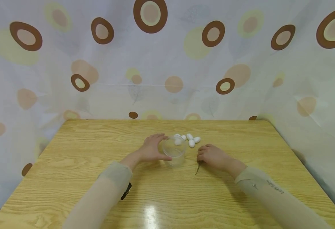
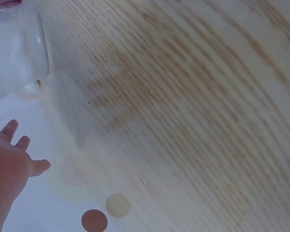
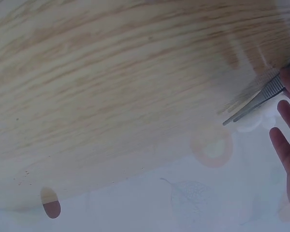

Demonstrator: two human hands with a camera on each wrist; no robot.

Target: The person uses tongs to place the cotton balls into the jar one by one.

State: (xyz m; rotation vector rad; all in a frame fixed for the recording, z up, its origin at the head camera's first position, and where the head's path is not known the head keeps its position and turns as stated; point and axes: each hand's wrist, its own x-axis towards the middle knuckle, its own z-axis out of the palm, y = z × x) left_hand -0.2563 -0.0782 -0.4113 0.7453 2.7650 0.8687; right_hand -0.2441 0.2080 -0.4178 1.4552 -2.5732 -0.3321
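A clear, round plastic jar (image 1: 174,159) stands on the wooden table, its mouth up. My left hand (image 1: 151,149) is at its left side, fingers spread, the thumb overlapping the jar's front in the head view. In the left wrist view, the fingers (image 2: 12,130) are extended beside the jar (image 2: 14,53). My right hand (image 1: 213,156) holds metal tweezers (image 1: 198,168), their tips pointing toward me. In the right wrist view, a finger lies on the ridged grip of the tweezers (image 3: 261,99), whose two tips are slightly apart.
Several white egg-shaped pieces (image 1: 191,143) lie behind the jar and to its right; some show through its wall. The wooden table (image 1: 167,197) meets a patterned white sheet (image 1: 113,101) at the back and sides.
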